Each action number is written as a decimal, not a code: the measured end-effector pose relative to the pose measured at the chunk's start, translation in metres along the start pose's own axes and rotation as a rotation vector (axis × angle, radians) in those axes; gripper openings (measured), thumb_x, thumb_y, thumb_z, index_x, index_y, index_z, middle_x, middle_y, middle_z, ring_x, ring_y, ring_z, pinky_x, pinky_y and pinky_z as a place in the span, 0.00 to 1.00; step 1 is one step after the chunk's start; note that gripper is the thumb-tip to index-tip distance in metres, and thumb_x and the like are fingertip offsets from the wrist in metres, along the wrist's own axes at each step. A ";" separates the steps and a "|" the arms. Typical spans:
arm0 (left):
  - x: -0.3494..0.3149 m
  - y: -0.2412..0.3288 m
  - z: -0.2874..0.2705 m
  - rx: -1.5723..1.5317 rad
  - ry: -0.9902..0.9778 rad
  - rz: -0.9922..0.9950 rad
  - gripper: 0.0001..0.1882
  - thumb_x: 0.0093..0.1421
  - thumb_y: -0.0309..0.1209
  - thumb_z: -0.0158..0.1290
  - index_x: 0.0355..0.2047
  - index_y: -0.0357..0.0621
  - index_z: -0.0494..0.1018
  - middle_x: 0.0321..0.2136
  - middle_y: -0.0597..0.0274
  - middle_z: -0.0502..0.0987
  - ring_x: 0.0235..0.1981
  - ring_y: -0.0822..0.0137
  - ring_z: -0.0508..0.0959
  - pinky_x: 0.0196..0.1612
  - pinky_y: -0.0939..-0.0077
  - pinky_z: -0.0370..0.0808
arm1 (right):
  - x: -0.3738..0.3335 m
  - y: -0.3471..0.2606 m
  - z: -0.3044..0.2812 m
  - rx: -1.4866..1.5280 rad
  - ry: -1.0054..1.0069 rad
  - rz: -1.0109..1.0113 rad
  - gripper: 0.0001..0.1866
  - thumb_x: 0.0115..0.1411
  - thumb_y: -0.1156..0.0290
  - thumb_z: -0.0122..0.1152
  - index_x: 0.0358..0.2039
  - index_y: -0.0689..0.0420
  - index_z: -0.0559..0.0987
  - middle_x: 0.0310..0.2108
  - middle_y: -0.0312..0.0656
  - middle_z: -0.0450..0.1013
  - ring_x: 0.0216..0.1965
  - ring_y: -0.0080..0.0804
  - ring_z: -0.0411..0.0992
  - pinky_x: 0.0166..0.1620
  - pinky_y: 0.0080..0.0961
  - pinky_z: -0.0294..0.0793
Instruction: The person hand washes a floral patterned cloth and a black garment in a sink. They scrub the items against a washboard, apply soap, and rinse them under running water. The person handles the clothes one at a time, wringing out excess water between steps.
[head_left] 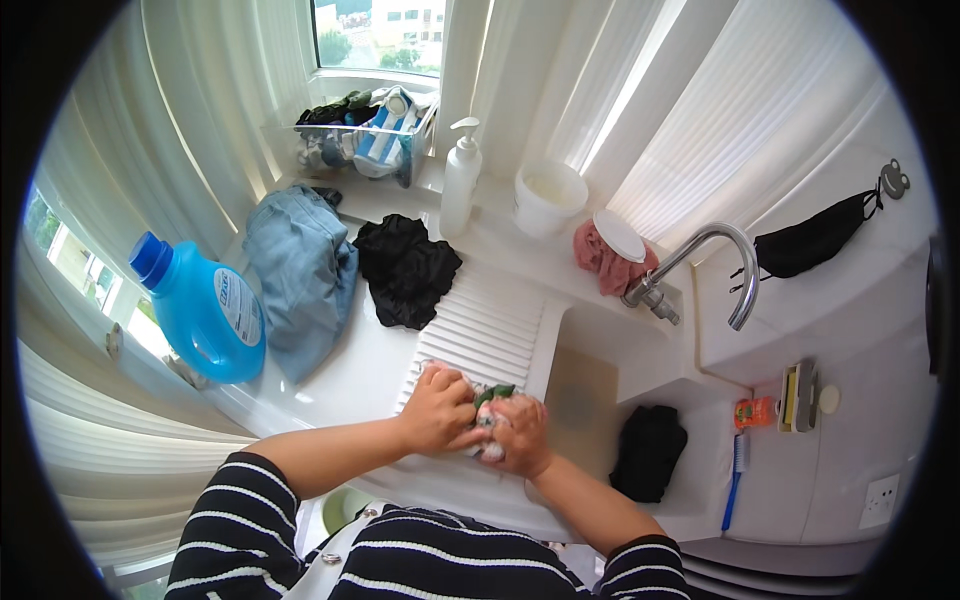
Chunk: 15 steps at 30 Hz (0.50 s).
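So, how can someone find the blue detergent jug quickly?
Start at the ribbed washboard beside the sink. Go left past the black cloth and folded jeans. The jug lies by the curtain: the only bright blue plastic item there, with a darker cap.

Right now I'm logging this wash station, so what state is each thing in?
Left hand: gripping the small cloth.
Right hand: gripping the same cloth, soapy.
Tap: no water seen running.
Blue detergent bottle: capped, lying tilted.
Pump bottle: upright.
Jeans: crumpled.
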<state>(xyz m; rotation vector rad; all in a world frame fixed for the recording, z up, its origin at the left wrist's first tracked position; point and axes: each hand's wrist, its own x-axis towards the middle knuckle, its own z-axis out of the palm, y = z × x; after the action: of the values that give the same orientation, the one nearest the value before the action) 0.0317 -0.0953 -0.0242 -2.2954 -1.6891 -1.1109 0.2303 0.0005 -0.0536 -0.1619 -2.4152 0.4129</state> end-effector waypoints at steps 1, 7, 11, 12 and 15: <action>0.012 -0.016 0.014 0.000 0.013 -0.035 0.19 0.48 0.49 0.63 0.20 0.46 0.73 0.31 0.60 0.72 0.39 0.53 0.70 0.42 0.57 0.63 | 0.012 0.019 0.009 0.022 0.057 0.028 0.28 0.36 0.54 0.73 0.36 0.52 0.74 0.51 0.43 0.69 0.53 0.46 0.64 0.52 0.48 0.64; 0.083 -0.069 0.034 0.298 0.082 -0.467 0.27 0.48 0.59 0.59 0.23 0.45 0.76 0.37 0.58 0.73 0.44 0.53 0.68 0.44 0.58 0.62 | 0.079 0.066 0.020 -0.075 0.061 0.456 0.49 0.38 0.56 0.74 0.60 0.57 0.62 0.47 0.46 0.70 0.49 0.45 0.67 0.54 0.45 0.63; 0.043 -0.037 0.002 -0.031 0.006 -0.212 0.28 0.45 0.60 0.62 0.22 0.46 0.76 0.37 0.58 0.73 0.43 0.54 0.68 0.44 0.58 0.62 | 0.055 0.011 -0.025 0.076 -0.053 0.374 0.55 0.35 0.56 0.76 0.64 0.55 0.60 0.42 0.44 0.70 0.43 0.44 0.68 0.52 0.44 0.64; 0.031 -0.021 -0.010 -0.032 -0.024 -0.144 0.26 0.45 0.58 0.63 0.21 0.46 0.75 0.33 0.59 0.72 0.40 0.56 0.69 0.43 0.59 0.62 | 0.042 -0.001 -0.031 0.040 -0.080 0.298 0.50 0.37 0.57 0.74 0.62 0.55 0.64 0.39 0.43 0.69 0.40 0.44 0.67 0.50 0.43 0.64; 0.004 0.002 -0.001 0.072 -0.005 0.010 0.23 0.48 0.52 0.62 0.15 0.48 0.69 0.24 0.61 0.69 0.32 0.58 0.68 0.37 0.60 0.62 | 0.008 -0.008 -0.010 -0.089 -0.077 0.135 0.32 0.42 0.60 0.67 0.51 0.54 0.76 0.31 0.41 0.66 0.35 0.41 0.67 0.44 0.41 0.66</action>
<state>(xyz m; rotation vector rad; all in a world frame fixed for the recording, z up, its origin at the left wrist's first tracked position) 0.0330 -0.0933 -0.0201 -2.2627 -1.6891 -1.0255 0.2310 -0.0024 -0.0388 -0.3554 -2.5085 0.3784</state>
